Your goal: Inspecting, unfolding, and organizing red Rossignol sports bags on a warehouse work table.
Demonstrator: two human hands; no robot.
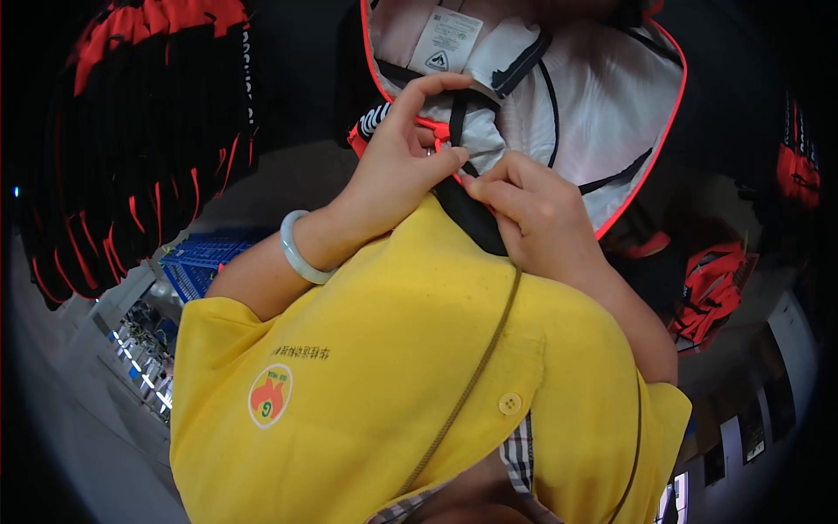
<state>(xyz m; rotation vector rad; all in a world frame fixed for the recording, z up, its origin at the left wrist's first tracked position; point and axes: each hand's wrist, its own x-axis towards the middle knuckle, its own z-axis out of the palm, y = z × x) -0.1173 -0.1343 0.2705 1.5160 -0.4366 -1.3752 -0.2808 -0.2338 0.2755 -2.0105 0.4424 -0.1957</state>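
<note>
An open bag (611,96) with a pale lining, black binding and a red-orange edge lies spread in front of my body. My left hand (397,157) is at its near edge: the forefinger arches out over the lining, while the thumb and the curled fingers close on the red-and-black edge. Close beside it, my right hand (541,205) pinches the same edge between thumb and forefinger. A black panel (471,214) of the bag hangs below both hands against my yellow shirt. A white label (447,39) is sewn inside, next to a loose white flap with black binding (515,61).
Several black-and-red bags (148,131) are stacked in a row at the left. Behind my left arm stands a blue plastic crate (205,262). Red-and-black pieces (711,288) lie heaped at the right, with another red-and-black item (796,170) at the far right.
</note>
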